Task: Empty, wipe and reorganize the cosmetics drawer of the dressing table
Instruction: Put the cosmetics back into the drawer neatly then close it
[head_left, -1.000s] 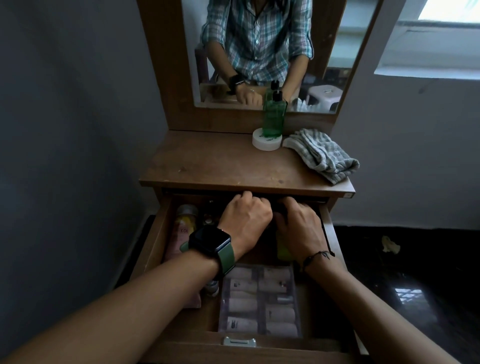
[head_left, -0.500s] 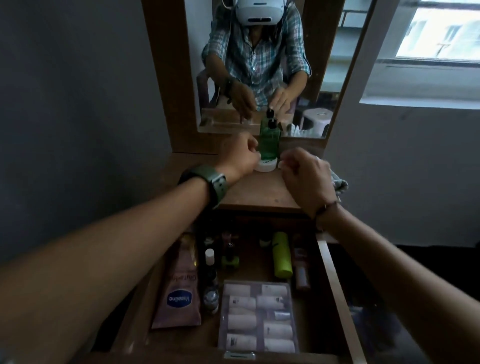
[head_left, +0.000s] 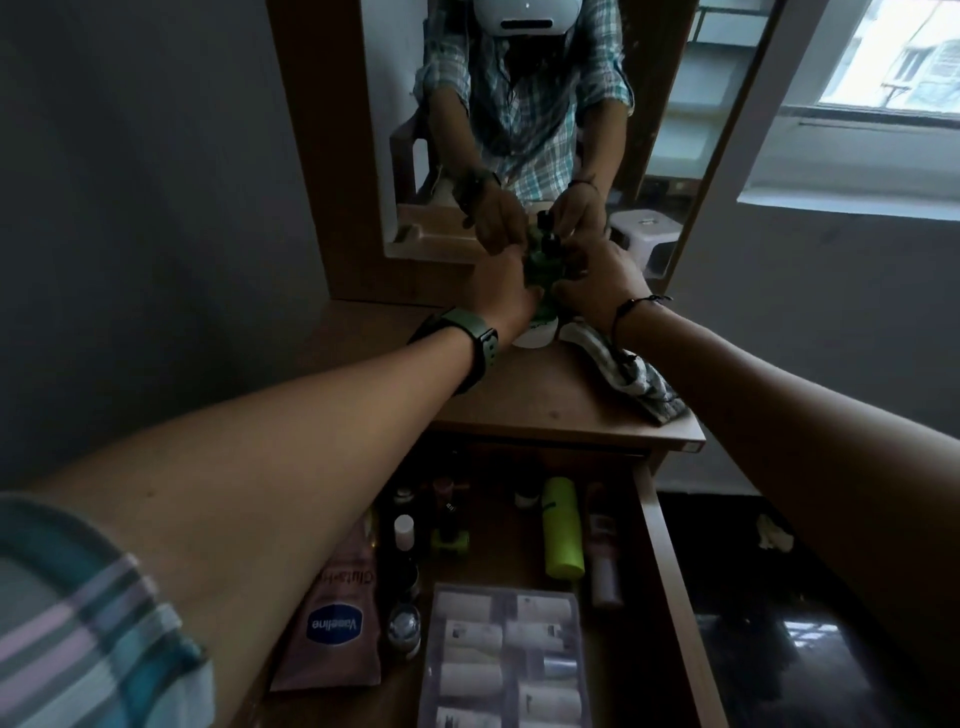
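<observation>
The drawer of the dressing table stands pulled out below the wooden top. In it lie a pink Vaseline pouch, a lime-green tube, a pink-white tube, small dark bottles and a clear compartment box. At the back of the top, a green pump bottle stands beside a white jar. My left hand is curled against the bottle's left side; what it holds is hidden. My right hand, curled at the bottle's right, pinches something small and pale.
A grey checked cloth lies on the right of the top, under my right forearm. The mirror behind reflects a person and both hands. A grey wall is to the left. Dark floor with a scrap lies to the right.
Both hands left the back of the drawer, rose over the top and moved forward to the green bottle by the mirror. The drawer's rear contents are now uncovered.
</observation>
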